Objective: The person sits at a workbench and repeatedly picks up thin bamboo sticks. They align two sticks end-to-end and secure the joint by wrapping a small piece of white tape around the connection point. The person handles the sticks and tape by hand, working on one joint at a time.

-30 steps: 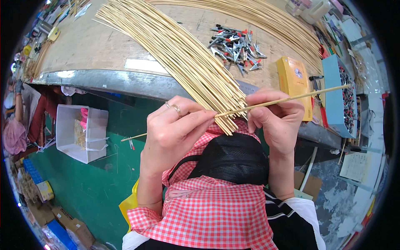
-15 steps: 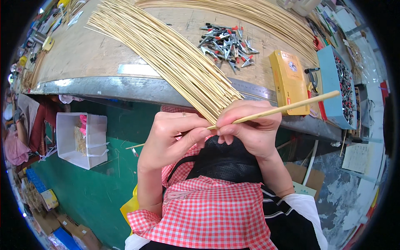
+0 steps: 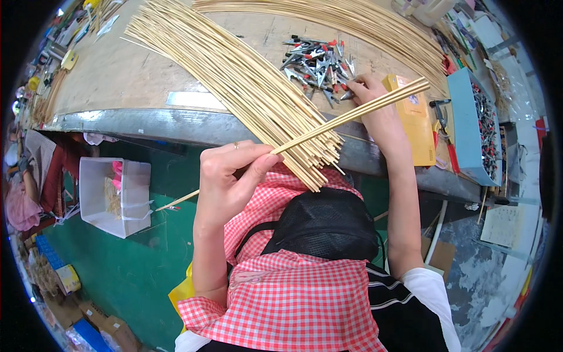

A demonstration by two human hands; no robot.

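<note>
My left hand (image 3: 234, 176) is closed in a pinch on a few slim pale sticks (image 3: 352, 116), which slant from lower left to upper right across my front. A small clip with a red tip (image 3: 174, 207) shows by their lower left end. My right hand (image 3: 375, 105) reaches over the table to the near right edge of a pile of spring clamps (image 3: 316, 66) with silver jaws and black or red tips. Its fingertips are pinched on one spring clamp (image 3: 347, 95). Beneath the held sticks lies a thick bundle of sticks (image 3: 234, 82), overhanging the table edge.
On the wooden table (image 3: 129, 70) lie a steel ruler (image 3: 193, 100), a yellow box (image 3: 417, 141), pliers (image 3: 440, 114) and more long sticks (image 3: 352, 26). A blue box of clamps (image 3: 466, 123) stands at right. A white bin (image 3: 135, 217) is on the green floor.
My right hand has let go of the sticks and moved up and away to the clamp pile. My left hand keeps its pinch, and the sticks now tilt more steeply.
</note>
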